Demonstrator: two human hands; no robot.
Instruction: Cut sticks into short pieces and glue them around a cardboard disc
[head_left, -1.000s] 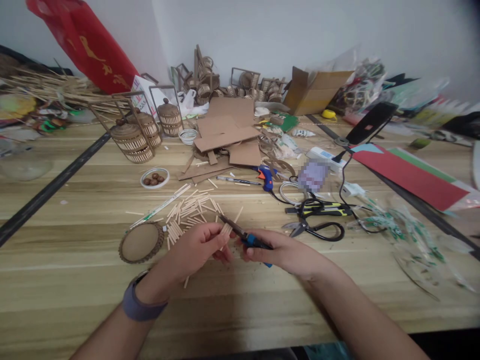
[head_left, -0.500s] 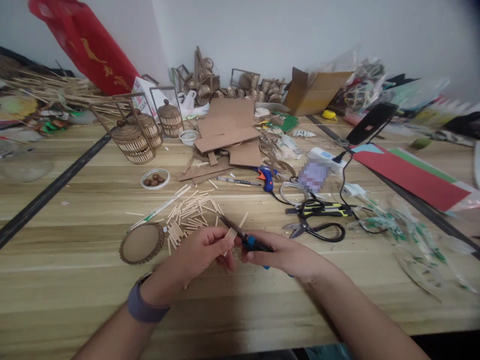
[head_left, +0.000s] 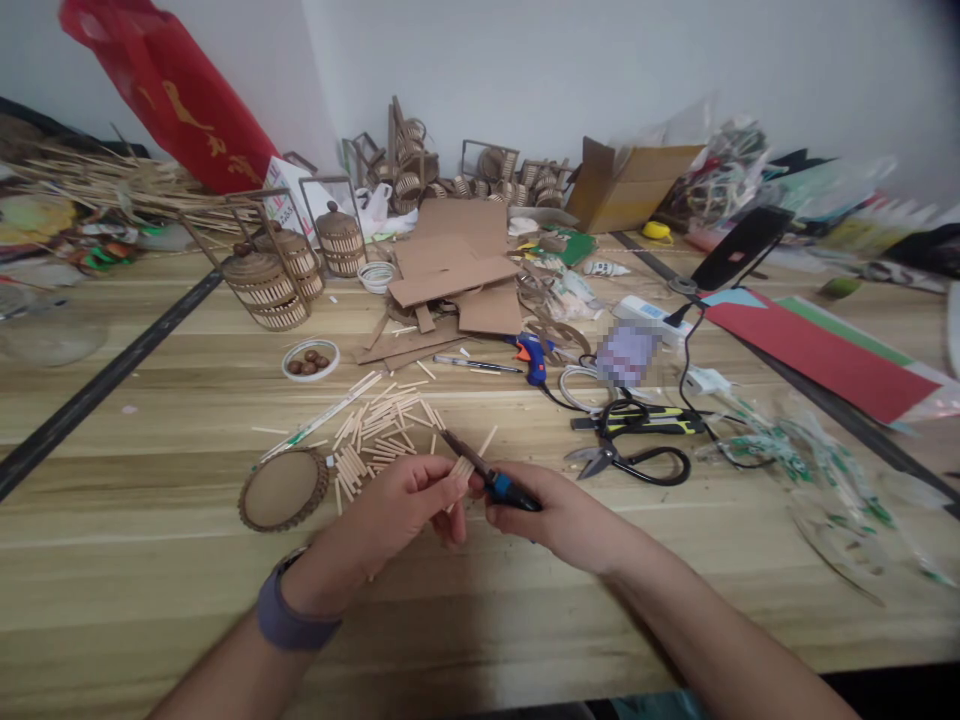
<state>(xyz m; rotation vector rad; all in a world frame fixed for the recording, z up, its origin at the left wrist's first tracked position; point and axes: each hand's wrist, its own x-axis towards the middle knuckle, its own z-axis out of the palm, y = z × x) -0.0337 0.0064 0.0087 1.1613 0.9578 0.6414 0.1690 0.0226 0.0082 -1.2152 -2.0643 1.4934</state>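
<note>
My left hand (head_left: 420,495) pinches a few short wooden sticks (head_left: 460,470) between thumb and fingers. My right hand (head_left: 562,515) is closed round the black-and-blue handle of a pair of shears (head_left: 504,487). Their dark blades point up and left, lying against the sticks at my left fingertips; one stick slants out past the blade. Just beyond my left hand lies a loose pile of cut sticks (head_left: 379,425). A round cardboard disc with a ridged rim (head_left: 283,490) rests to the left of the pile.
Black-handled scissors (head_left: 645,465), a yellow-black utility knife (head_left: 667,420) and a blue glue gun (head_left: 534,358) lie right of centre. Further back are a dish of brown beads (head_left: 310,345), cardboard sheets (head_left: 450,255) and small stick baskets (head_left: 266,290). A cable runs along the right.
My right hand has closed further round the shears, and the lower blue handle that showed beneath it is now mostly hidden. My left hand and its sticks have hardly moved.
</note>
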